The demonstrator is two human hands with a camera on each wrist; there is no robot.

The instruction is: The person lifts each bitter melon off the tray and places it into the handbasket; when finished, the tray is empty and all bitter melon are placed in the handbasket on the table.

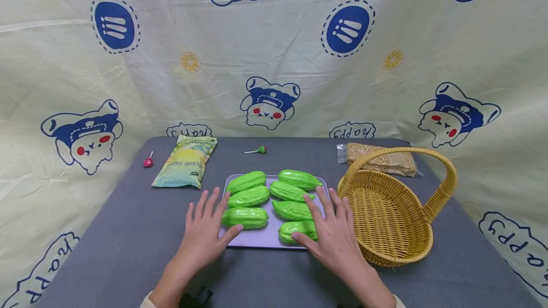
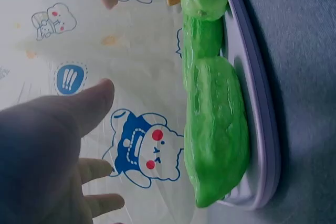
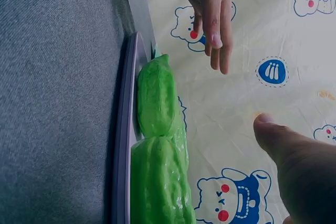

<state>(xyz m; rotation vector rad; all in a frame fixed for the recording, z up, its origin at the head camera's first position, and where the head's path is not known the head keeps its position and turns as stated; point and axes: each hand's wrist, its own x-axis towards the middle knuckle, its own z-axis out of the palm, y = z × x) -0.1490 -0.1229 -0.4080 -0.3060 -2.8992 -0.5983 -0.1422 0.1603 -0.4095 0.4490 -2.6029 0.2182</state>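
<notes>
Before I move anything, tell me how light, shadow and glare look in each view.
Head view: fairly even light, white glints on the green vegetables, soft shadows on the table just in front of the tray; left wrist view: sideways, left hand dark against the pale cloth; right wrist view: also sideways, bluish table, small glints on the green vegetables.

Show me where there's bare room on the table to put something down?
The gray table is bare left of the left hand, in front of the yellow-green bag. Another gap lies behind the tray, between the green lollipop and the grain packet. Crowded: the tray, with its green vegetables, and right of it, by the right hand and basket.
</notes>
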